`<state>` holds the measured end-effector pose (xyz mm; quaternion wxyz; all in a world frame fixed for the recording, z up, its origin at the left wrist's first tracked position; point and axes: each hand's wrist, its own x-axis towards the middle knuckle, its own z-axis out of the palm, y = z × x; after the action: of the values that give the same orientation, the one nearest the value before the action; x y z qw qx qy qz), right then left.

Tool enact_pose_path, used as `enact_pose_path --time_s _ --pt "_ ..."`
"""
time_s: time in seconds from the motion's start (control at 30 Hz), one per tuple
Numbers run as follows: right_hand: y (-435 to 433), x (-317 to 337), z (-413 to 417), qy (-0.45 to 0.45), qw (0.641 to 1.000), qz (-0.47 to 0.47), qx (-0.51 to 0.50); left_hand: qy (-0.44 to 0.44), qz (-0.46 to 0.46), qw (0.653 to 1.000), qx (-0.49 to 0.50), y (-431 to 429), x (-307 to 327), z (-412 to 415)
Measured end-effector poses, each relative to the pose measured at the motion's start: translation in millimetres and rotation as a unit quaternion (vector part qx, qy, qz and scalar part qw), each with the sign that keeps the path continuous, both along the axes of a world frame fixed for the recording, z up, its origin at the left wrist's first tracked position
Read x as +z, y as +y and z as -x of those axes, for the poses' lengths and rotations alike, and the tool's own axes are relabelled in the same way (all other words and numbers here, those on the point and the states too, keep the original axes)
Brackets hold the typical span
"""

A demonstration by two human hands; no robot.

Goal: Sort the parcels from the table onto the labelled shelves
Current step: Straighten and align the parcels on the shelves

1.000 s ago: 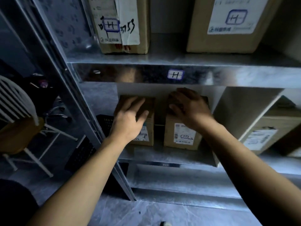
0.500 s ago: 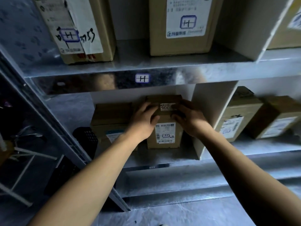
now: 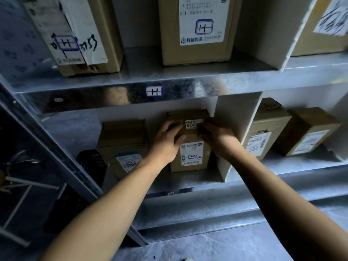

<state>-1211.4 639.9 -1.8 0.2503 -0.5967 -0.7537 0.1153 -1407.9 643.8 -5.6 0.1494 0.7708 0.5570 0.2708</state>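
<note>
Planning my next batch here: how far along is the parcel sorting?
Done: two H parcels stand on the upper shelf, a neighbour parcel on the lower shelf, two more parcels beyond the divider. In hand: left hand and right hand grip the 705 parcel. Left: cannot tell; nothing unsorted is in view.

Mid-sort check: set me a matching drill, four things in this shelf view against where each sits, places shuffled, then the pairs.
Things
1. small brown cardboard parcel with the "705" sticker
2. brown cardboard box with handwritten "3753"
3. blue-framed "H" sticker
4. long brown cardboard parcel, far right

Places
A. front edge of the upper metal shelf
B. lower metal shelf, right of the white cardboard divider
C. lower shelf, gripped by left hand and right hand
D. upper shelf, left end

Pairs: 1-C, 2-D, 3-A, 4-B
</note>
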Motion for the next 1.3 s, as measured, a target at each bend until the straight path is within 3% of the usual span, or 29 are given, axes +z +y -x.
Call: enact_pose_path --time_s 0.2,0.43,0.57,0.77,0.93,1.13,1.3 --pt "-12.0 -4.3 6.4 -0.008 0.999 -0.044 -0.002 0.009 0.011 1.0 0.008 -4.6 3.7 6.0" --pt "-53.6 -9.2 -2.1 -0.063 0.986 -0.152 -0.003 -0.039 -0.113 0.992 -0.041 -38.2 5.2 14.2" --pt "-82.3 -15.7 -21.1 -0.031 0.979 -0.2 0.002 -0.04 -0.181 0.981 -0.057 -55.5 3.9 -1.8" --pt "-113.5 -18.7 -66.2 0.059 0.954 -0.272 -0.108 -0.073 -0.256 0.947 -0.18 -76.3 14.2 -60.7" --pt "-120.5 -20.1 -119.6 0.061 0.948 -0.251 -0.187 -0.077 -0.23 0.938 -0.248 -84.5 19.8 -116.9" --pt "-101.3 -13.8 -181.8 0.034 0.957 -0.213 -0.195 -0.041 -0.209 0.954 -0.211 -65.9 11.1 -178.6" --pt "-63.0 -3.4 -220.9 0.012 0.97 -0.192 -0.146 0.002 -0.186 0.976 -0.11 -43.7 9.3 -215.9"
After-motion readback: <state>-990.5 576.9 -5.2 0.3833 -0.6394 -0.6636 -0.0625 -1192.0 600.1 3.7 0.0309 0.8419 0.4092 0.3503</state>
